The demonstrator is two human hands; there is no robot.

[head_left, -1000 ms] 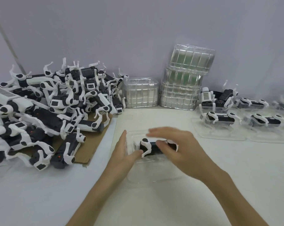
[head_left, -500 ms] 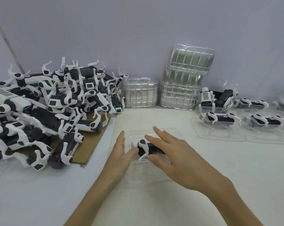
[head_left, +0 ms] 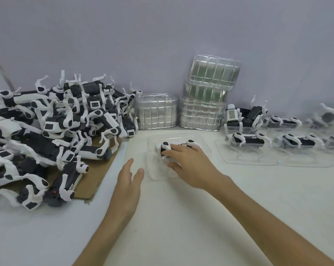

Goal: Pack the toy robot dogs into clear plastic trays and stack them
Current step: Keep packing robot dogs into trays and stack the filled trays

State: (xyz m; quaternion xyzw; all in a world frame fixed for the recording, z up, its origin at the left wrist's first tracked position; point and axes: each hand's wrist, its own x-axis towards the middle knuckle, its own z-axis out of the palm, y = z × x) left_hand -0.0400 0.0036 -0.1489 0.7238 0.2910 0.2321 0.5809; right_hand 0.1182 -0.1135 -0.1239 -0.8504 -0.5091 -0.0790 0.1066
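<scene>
My right hand [head_left: 189, 166] lay over the toy robot dog [head_left: 165, 146] seated in the clear tray [head_left: 205, 144] at the middle of the table [head_left: 181, 217], fingers fairly straight across its back and thumb beside it, pressing rather than clutching. My left hand [head_left: 128, 180] was flat and relaxed just left of the tray, holding nothing and apart from it.

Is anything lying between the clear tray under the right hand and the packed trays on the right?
Nothing visible. The right hand rests on the black-and-white toy robot dog in its clear plastic tray; only bare white table separates it from the packed clear trays.
</scene>
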